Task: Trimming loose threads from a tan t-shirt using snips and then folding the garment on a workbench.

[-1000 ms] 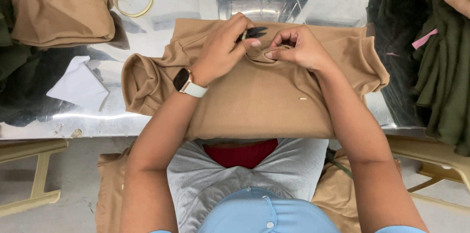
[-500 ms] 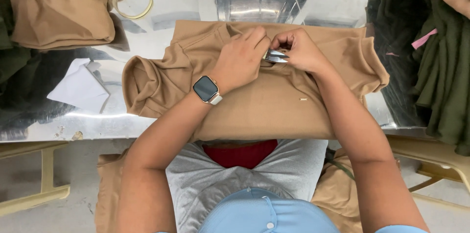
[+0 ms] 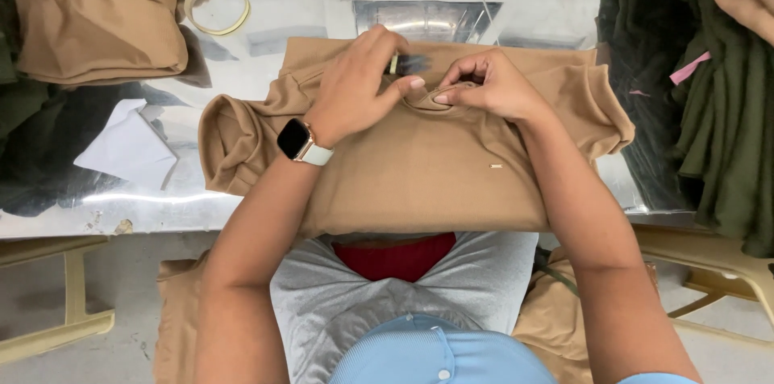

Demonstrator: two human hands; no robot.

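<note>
Both forearms reach forward over a tan folded shirt (image 3: 419, 166) lying mid-counter (image 3: 314, 21). The left hand (image 3: 359, 85) is closed around a small dark tool (image 3: 409, 64) at the neckline; the right hand (image 3: 484, 85) pinches the collar fabric. Garment piles crowd both counter sides.

The tan garment (image 3: 419, 174) under both hands was a soft, matt knit cloth, and it lay on a desk (image 3: 322, 17) of shiny, mirror-smooth metal sheet. At ten o'clock a roll of tape (image 3: 216, 8) looked like pale, slightly glossy plastic, while the white sheet (image 3: 129, 150) at nine o'clock looked like thin matt paper or fabric, which one I could not tell. The wristwatch (image 3: 295, 139) had a glossy black glass face on a smooth pale band, and the dark green pile (image 3: 717, 110) at three o'clock was dull cloth.
</note>
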